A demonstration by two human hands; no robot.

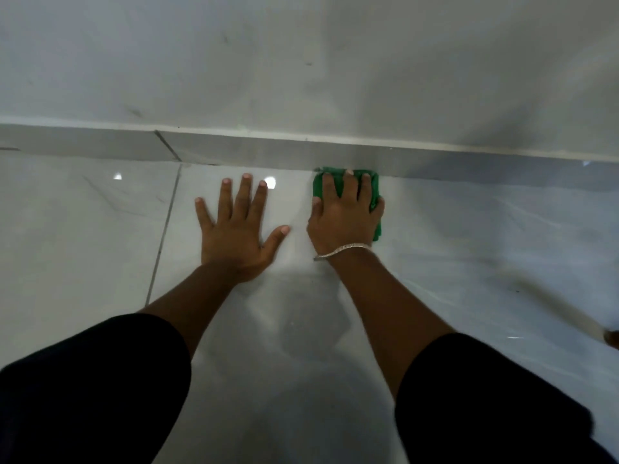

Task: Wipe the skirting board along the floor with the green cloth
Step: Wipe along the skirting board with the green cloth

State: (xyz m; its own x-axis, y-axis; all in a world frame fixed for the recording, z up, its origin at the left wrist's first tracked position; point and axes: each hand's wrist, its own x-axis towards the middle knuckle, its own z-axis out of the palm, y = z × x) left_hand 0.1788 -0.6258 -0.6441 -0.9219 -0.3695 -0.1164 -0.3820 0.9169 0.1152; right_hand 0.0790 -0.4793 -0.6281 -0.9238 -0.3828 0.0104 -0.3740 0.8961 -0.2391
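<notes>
A grey skirting board [254, 152] runs across the view where the white wall meets the glossy tiled floor. The folded green cloth [374, 185] lies on the floor with its far edge against the foot of the board. My right hand [345, 216] lies on top of the cloth, fingers curled over it and pointing at the board; a thin bracelet circles that wrist. My left hand [239, 222] rests flat on the floor tile to the left of the cloth, fingers spread, holding nothing.
The white wall [301, 61] above the board carries a few dark scuffs. A vertical joint [167, 147] splits the board at the left, and a grout line [164, 236] runs down the floor. A blurred object [611, 338] shows at the right edge.
</notes>
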